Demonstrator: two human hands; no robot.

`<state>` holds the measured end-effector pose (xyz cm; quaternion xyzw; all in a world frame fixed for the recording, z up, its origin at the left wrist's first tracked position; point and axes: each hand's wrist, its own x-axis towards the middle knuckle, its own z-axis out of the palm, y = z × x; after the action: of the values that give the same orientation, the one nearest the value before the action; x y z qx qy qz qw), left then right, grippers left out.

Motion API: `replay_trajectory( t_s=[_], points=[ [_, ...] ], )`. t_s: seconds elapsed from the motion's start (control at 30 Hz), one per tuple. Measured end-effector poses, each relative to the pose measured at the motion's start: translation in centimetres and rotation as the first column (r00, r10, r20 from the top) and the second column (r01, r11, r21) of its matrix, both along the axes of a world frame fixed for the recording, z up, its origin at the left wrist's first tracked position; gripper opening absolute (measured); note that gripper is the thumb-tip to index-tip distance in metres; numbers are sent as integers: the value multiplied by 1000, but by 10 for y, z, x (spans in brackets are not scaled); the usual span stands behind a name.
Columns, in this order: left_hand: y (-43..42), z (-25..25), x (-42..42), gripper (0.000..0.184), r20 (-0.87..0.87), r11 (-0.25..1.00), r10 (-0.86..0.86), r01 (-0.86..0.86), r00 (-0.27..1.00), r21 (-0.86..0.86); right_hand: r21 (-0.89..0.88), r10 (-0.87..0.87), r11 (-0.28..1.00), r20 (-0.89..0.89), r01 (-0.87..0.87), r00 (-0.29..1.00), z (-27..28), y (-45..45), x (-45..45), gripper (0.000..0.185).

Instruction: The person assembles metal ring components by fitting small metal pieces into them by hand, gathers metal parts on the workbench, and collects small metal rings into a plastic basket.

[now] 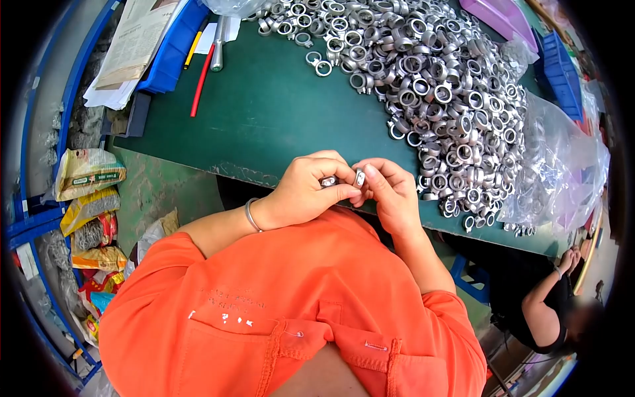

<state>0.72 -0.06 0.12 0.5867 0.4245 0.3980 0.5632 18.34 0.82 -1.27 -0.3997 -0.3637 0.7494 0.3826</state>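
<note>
My left hand [299, 190] is closed around a small metal ring [329, 180], its thumb and fingers pinching it in front of my chest. Close beside it, my right hand [395, 196] pinches another metal ring piece [359, 177] between thumb and fingers. The fingertips of both hands nearly meet, and they cover much of both pieces. To the right of my hands spreads a large pile of grey metal rings [456, 119], many with a small lug on the side.
The green table [264, 112] carries a red pen [202, 81], a yellow pen [193, 49], a metal-shafted tool [218, 46] and a blue bin [173, 56]. Clear plastic bags [562, 165] lie right of the pile. Another person [542, 311] sits at the right. Shelves with sacks [90, 173] stand left.
</note>
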Motion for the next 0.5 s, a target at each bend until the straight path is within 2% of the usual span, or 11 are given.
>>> replay_trajectory(
  t_s=[0.33,0.4,0.43,0.5],
  points=[
    [-1,-3,1,6,-35,999,12,-11,999,50,35,-39,999,17,39,999,-1,0,1,16],
    [-3,3,3,9,33,961,124,-112,992,-251,48,-66,997,-10,66,998,-2,0,2,14],
    [-2,1,1,9,33,961,125,-113,992,-251,66,-59,996,-24,60,998,-2,-1,2,13],
    [2,-4,-2,10,-49,991,128,-129,991,-33,71,-13,997,-70,18,997,-4,-4,4,12]
  ],
)
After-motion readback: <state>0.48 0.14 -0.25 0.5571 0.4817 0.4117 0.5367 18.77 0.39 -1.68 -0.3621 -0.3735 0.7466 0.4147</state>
